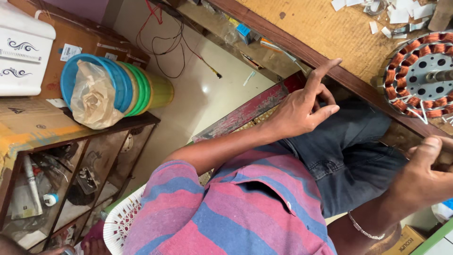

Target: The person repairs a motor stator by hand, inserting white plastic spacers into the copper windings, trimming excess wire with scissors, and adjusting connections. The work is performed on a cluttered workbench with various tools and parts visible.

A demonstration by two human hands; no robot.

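Note:
My left hand [304, 106] is raised at the dark wooden edge of the workbench [330, 33]. Its index finger points up and touches the edge, the other fingers are loosely curled, and nothing is in it. My right hand [424, 172], with a metal bracelet [363, 229] on the wrist, is curled under the bench edge at the far right. The frame border cuts it off, so what it grips is hidden. A round motor stator [420, 75] with copper windings lies on the bench above that hand. My striped shirt and jeans fill the lower middle.
Paper scraps [398, 14] lie on the bench. At left, a stack of blue and green plastic tubs [125, 87] with a crumpled bag, a white box [21, 49] and cardboard sit on a glass-front cabinet [80, 174]. Red wires [160, 42] hang over the floor. A white plastic chair [120, 222] is beneath me.

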